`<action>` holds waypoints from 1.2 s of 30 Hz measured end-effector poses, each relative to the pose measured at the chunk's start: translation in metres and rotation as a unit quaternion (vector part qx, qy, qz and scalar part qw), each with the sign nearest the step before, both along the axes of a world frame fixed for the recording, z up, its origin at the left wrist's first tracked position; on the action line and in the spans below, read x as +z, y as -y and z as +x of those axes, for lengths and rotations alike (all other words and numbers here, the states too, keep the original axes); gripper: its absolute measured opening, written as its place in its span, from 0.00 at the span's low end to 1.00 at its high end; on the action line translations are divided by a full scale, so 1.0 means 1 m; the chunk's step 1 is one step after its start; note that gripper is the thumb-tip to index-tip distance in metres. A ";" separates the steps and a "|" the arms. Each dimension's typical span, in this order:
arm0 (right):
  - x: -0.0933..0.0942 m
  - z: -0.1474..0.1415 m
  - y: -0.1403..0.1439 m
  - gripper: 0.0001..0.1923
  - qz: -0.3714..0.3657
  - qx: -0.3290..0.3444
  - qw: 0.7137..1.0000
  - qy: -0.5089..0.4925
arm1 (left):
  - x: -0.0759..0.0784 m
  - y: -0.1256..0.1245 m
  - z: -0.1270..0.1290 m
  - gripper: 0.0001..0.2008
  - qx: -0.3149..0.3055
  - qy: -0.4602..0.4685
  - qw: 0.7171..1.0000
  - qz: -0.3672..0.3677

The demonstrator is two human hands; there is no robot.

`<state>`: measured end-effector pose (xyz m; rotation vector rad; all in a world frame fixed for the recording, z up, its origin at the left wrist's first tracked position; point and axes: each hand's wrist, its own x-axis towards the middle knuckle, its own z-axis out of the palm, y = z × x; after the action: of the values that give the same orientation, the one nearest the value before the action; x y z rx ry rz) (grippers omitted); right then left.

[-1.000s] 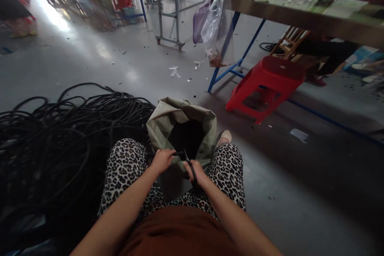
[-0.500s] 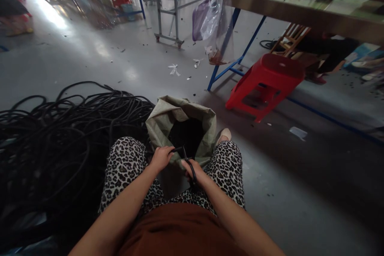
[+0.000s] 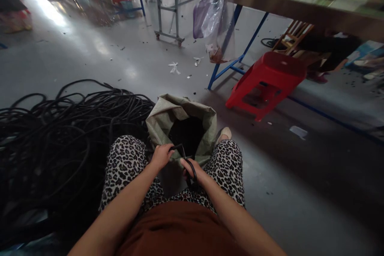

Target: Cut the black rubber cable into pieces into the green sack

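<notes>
1. A workshop with a grey concrete floor (image 3: 90, 60), littered with small scraps; no writing or label can be read anywhere.
2. Far right, a desk (image 3: 300, 10) on blue legs, with a plastic bag (image 3: 210, 20) hanging at its left end.
3. A red stool (image 3: 267, 82) stands tilted beside the desk legs; a metal rack (image 3: 168, 8) is at the far middle.
4. On the left, a large heap of black cable (image 3: 60, 136) lies on the floor, just beside the person's left knee.
5. A green-grey sack (image 3: 180, 116) stands open between the knees, dark inside.
6. The left hand (image 3: 161, 155) is closed on a short black cable end (image 3: 177, 148) at the sack's near rim, forearm reaching forward from near left.
7. The right hand (image 3: 192, 168) is curled through the black handles of scissors (image 3: 187, 164), gripping them; the blades point up toward the cable end, just beside the left hand.
8. Both forearms converge over the lap, above leopard-print trousers (image 3: 126, 168).
</notes>
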<state>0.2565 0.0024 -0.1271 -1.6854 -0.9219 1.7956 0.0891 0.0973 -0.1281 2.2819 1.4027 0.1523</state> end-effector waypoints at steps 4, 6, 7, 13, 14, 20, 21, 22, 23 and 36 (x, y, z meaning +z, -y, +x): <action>0.002 -0.002 -0.001 0.19 -0.017 0.008 1.000 0.005 | 0.000 0.002 0.000 0.13 -0.013 0.000 1.000 0.004; 0.003 -0.002 -0.001 0.18 -0.027 0.011 1.000 0.012 | 0.001 0.003 0.001 0.13 -0.027 0.002 1.000 0.007; 0.004 -0.002 -0.001 0.18 -0.027 0.013 0.999 0.014 | 0.001 0.004 0.001 0.13 -0.034 0.002 0.999 0.008; 0.003 -0.002 -0.002 0.20 -0.018 0.014 0.999 0.027 | 0.001 0.007 0.003 0.12 -0.067 -0.007 0.998 0.012; 0.003 -0.002 -0.002 0.20 -0.021 0.012 0.999 0.028 | 0.001 0.008 0.003 0.12 -0.072 -0.005 0.997 0.015; 0.001 -0.002 -0.004 0.21 -0.011 0.020 0.999 0.043 | 0.001 0.008 0.002 0.12 -0.093 0.002 0.996 0.017; 0.000 -0.002 -0.004 0.21 -0.009 0.022 0.999 0.046 | 0.001 0.008 0.002 0.12 -0.094 0.003 0.995 0.015; -0.001 -0.003 -0.004 0.20 -0.010 0.022 0.999 0.048 | 0.001 0.008 0.002 0.13 -0.095 0.003 0.995 0.012; -0.002 -0.003 -0.005 0.20 -0.011 0.020 0.998 0.051 | 0.001 0.008 0.002 0.13 -0.096 0.003 0.995 0.008; 0.006 0.000 -0.010 0.13 -0.015 -0.050 0.997 0.049 | 0.006 0.002 -0.003 0.16 -0.048 0.020 0.999 -0.005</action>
<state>0.2568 0.0123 -0.1216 -1.8196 -0.8399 1.6817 0.0859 0.0949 -0.1219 2.3190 1.2696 0.1588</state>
